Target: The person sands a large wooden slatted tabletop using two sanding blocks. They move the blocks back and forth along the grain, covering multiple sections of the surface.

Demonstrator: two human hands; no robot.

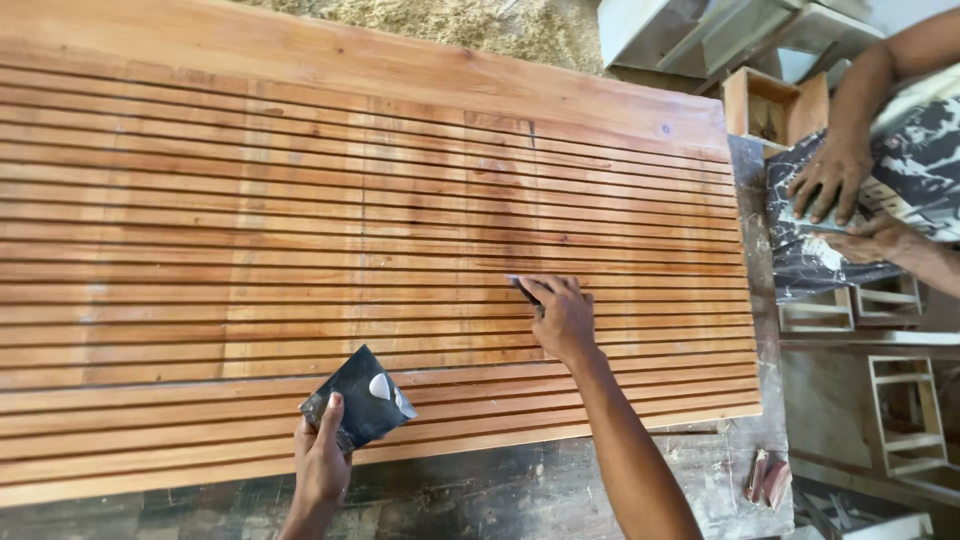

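- The person's right hand (562,318) presses a small dark tool (524,291), apparently a scraper or filling blade, pinched in the fingers, onto the grooved wooden panel (300,230) right of its middle. A blade tilted too steeply could probably dig into a slat edge and leave a nick.
- The left hand (322,462) is clenched on a dark flat card (362,398) carrying a pale dab, held over the panel's near edge. The card is tipped, so the dab might slide off onto clean wood and smear there.
- The panel covers nearly all of the worktop (480,495), its right end near the worktop's right edge. Hard sideways pressure from the right hand could likely shift it toward that edge.
- At the far right corner another person's hands (850,200) rest on a dark patterned cloth (820,240), close to the panel's right end; a bump from there could jog the panel under the blade.
- Sawdust (480,25) lies beyond the far edge and may drift into wet grooves.
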